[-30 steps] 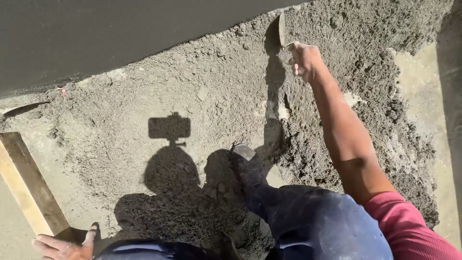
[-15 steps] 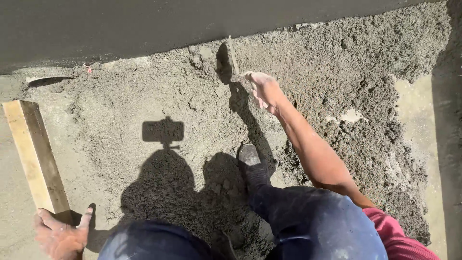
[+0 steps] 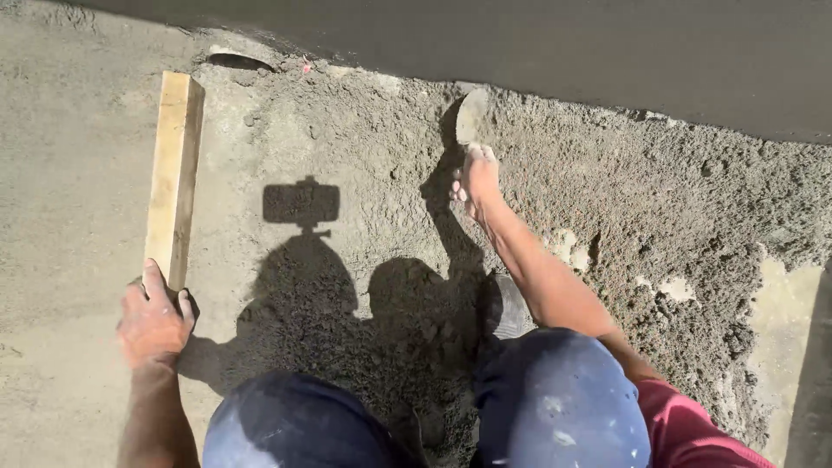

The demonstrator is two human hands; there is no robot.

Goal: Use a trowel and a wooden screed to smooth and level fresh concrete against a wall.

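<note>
1. The right hand (image 3: 475, 180) is clenched on the handle of a trowel (image 3: 471, 115), whose blade rests in the loose mortar (image 3: 607, 199) at 12 o'clock, close to the dark smooth strip (image 3: 555, 52). I think a too deep push could scratch that smooth strip.
2. The left hand (image 3: 154, 319) presses on the near end of a wooden board (image 3: 173, 178) at 9 o'clock, fingers around its end. If the weight moves, the board may slide and mark the flat surface.
3. The shoe (image 3: 507, 305) stands in the mortar; it may leave a print.
</note>
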